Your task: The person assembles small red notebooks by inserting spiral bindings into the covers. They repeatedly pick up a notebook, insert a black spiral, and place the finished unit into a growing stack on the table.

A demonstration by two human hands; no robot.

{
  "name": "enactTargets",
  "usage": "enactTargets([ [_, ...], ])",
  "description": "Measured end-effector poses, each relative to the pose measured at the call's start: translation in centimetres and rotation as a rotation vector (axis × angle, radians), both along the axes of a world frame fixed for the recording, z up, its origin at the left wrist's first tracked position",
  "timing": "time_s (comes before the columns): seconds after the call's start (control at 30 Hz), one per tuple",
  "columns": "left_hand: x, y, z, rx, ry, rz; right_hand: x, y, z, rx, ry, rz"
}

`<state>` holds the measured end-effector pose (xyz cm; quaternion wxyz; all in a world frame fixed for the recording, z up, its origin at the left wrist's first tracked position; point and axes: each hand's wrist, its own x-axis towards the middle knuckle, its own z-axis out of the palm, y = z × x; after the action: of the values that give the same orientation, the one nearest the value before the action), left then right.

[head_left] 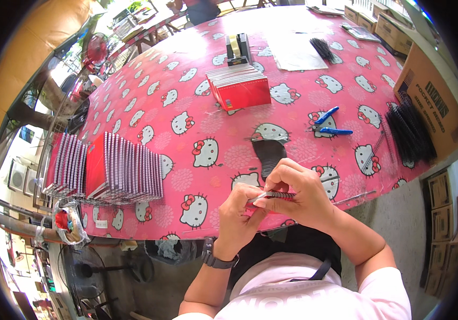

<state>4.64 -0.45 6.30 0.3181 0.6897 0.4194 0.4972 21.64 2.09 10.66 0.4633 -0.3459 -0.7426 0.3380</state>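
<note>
"What's in the hands?"

"The left hand [242,207] and the right hand [301,186] both grip one red notebook [251,203], the right at its dark coil [284,195]."

"Where is it, exactly?"

"At the table's [229,133] near edge, between the hands, mostly hidden by them."

"And around?"

"Blue pliers [337,131] lie beyond the right hand, loose coils [410,130] near a box [437,96]; notebook stacks [127,165] sit left and farther ahead, before a tape dispenser [238,49]."

Single head-worn view, wide fisheye; looks down and forward over pink table [181,149]; left hand [239,210], right hand [306,192] close, below centre; wearer's shirt [314,298] nearest.
</note>
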Motion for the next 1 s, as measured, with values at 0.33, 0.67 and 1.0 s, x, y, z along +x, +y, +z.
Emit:
enactTargets([
  [0.33,0.3,-0.7,-0.6,-0.145,-0.227,0.081,-1.1,-0.5,0.1,0.148,-0.034,-0.021],
  [0.67,-7.2,0.1,6.2,0.181,-0.084,0.595,0.0,0.7,0.9,0.31,-0.009,-0.184],
  [1.0,-22.7,2.7,9.9,0.264,0.613,1.363,2.8,0.9,-2.7,0.076,-0.11,-0.21],
])
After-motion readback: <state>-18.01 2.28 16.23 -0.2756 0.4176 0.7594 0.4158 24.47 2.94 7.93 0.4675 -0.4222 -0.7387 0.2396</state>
